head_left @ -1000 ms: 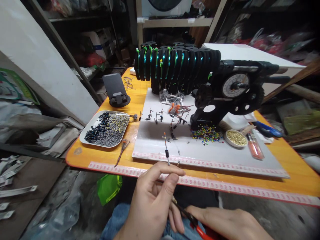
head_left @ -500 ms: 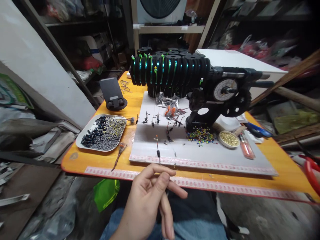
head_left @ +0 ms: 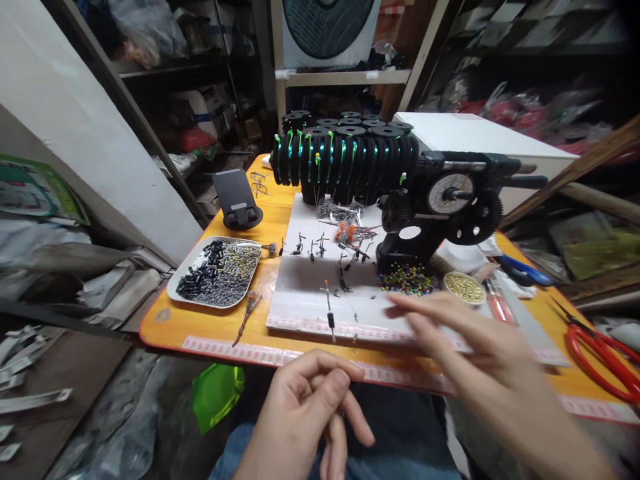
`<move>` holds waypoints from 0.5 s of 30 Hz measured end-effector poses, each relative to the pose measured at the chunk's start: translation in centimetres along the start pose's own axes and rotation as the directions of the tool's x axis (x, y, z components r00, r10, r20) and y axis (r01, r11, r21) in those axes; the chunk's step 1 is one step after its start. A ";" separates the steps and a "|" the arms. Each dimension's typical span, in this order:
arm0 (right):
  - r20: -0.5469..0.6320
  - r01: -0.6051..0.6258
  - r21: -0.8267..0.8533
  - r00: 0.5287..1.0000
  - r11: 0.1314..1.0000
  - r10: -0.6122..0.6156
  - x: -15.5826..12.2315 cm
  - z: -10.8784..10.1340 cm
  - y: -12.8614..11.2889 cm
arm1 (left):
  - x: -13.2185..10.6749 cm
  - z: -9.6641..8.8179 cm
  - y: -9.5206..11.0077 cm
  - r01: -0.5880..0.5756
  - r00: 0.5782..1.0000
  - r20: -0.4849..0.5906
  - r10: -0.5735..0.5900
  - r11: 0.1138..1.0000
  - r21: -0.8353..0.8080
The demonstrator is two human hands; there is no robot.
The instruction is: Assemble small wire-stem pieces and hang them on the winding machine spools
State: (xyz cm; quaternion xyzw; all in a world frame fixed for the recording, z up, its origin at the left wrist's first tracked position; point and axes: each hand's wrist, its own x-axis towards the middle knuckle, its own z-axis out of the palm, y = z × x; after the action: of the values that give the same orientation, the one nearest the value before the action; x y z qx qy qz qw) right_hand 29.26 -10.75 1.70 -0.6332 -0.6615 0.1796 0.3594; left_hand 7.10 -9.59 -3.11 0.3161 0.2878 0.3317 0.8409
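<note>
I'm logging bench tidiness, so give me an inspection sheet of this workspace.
Surface: orange table with a white board on it.
Job's things: thin rig carrying a black piece, held upright at the table edge.
Clutter: tray of small dark pieces, coloured beads, dish of gold beads, red scissors.
Grippers: left hand pinches the rig; right hand open, blurred, over the board.
Cables: nothing seen.
Surroundings: black spool winder, fan, crowded shelves.

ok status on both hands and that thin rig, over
Left hand pinching the thin rig, held upright. Right hand open, blurred, over the white board. Nothing between the two hands.
</note>
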 end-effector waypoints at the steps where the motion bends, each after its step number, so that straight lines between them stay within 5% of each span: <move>1: 0.096 -0.062 0.151 0.994 0.987 0.048 1.1 1.5 -1.9 | -0.1 0.0 0.0 0.006 0.999 -0.035 -0.004 0.999 0.050; 6: 0.434 -0.308 0.593 0.900 0.744 0.027 5.2 5.0 -6.7 | -0.9 -0.3 0.1 0.086 0.981 -0.195 -0.021 0.940 0.330; 9: 0.476 -0.338 0.624 0.879 0.704 0.001 5.6 4.8 -7.1 | -1.0 -0.3 1.4 0.016 0.954 -0.264 0.145 0.851 0.525; 12: 0.461 -0.320 0.621 0.888 0.715 -0.002 5.3 4.6 -7.2 | -0.5 0.2 3.2 -0.104 0.884 -0.300 0.360 0.775 0.623; 15: 0.461 -0.364 0.668 0.887 0.648 0.023 5.0 4.8 -7.2 | 0.1 0.4 3.7 -0.140 0.893 -0.279 0.354 0.806 0.575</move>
State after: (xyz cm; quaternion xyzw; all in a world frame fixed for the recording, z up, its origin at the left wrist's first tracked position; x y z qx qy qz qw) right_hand 21.08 -5.86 4.70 -0.4483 -0.5179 0.5993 0.4143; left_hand 6.07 -7.49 -0.14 0.5066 0.4792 0.3993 0.5953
